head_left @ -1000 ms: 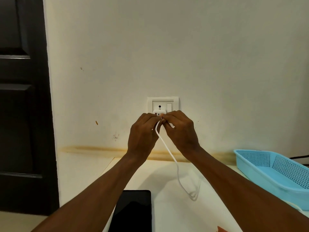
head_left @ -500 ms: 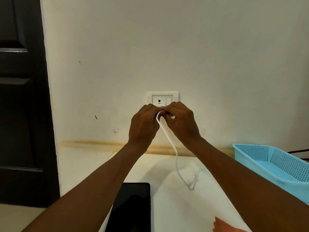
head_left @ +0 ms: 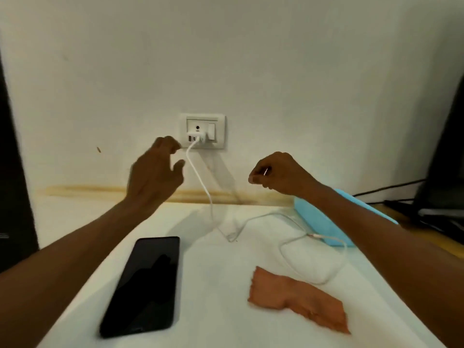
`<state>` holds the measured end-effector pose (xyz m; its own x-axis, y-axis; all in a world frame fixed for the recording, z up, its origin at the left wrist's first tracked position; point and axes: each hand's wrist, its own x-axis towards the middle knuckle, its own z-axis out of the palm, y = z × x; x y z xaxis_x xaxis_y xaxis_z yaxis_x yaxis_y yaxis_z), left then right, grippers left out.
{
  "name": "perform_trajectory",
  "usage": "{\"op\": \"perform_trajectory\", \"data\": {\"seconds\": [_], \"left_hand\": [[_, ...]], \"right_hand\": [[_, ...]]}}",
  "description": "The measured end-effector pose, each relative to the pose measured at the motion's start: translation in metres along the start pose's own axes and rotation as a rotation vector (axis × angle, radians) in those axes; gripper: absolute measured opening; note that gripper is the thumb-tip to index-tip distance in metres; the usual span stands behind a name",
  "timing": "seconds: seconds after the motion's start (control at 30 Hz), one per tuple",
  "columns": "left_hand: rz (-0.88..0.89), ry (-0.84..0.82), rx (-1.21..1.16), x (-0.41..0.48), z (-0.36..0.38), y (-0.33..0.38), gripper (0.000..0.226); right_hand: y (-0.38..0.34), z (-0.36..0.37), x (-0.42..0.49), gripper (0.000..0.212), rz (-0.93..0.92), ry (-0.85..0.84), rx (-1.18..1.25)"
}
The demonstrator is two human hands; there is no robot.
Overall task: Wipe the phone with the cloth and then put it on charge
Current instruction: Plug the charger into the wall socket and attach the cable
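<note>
A black phone lies screen up on the white table, left of centre. An orange cloth lies crumpled to its right. A white charger sits plugged in the wall socket. Its white cable hangs down and loops across the table toward the free plug end. My left hand hovers just left of the charger, fingers apart, holding nothing. My right hand hangs in the air to the right of the socket, fingers curled shut and empty.
A light blue plastic basket stands at the table's right rear, partly behind my right forearm. Dark cables and a black object sit at the far right. A dark door borders the left edge.
Both hands have let go of the charger and cable at the socket and drawn apart, left hand to the left, right hand to the right. The view has tilted down, showing phone and cloth.
</note>
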<state>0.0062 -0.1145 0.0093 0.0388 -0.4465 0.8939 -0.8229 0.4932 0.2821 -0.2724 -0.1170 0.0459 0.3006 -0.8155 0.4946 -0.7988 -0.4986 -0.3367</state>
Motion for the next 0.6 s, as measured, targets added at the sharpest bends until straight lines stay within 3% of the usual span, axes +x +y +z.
{"op": "perform_trajectory", "data": {"seconds": [0.13,0.23,0.37,0.5,0.6], "left_hand": [[-0.196,-0.271,0.14,-0.021,-0.018,-0.006,0.015],[-0.349,-0.494,0.286,-0.034,-0.035,-0.004,0.023],[-0.438,-0.672,0.432,-0.05,-0.056,0.011,0.05],[-0.527,-0.926,0.498,-0.065,-0.075,0.032,0.074],[-0.568,-1.013,0.482,-0.076,-0.08,0.043,0.078]], "right_hand": [[0.008,-0.039,-0.047,0.008,0.067,-0.438,0.033],[0.013,-0.062,-0.08,0.01,0.15,-0.603,0.012],[0.022,-0.069,-0.104,0.014,0.227,-0.541,-0.23],[0.025,-0.046,-0.117,0.026,0.063,-0.339,-0.785],[0.024,-0.028,-0.123,0.027,0.055,-0.263,-0.904]]}}
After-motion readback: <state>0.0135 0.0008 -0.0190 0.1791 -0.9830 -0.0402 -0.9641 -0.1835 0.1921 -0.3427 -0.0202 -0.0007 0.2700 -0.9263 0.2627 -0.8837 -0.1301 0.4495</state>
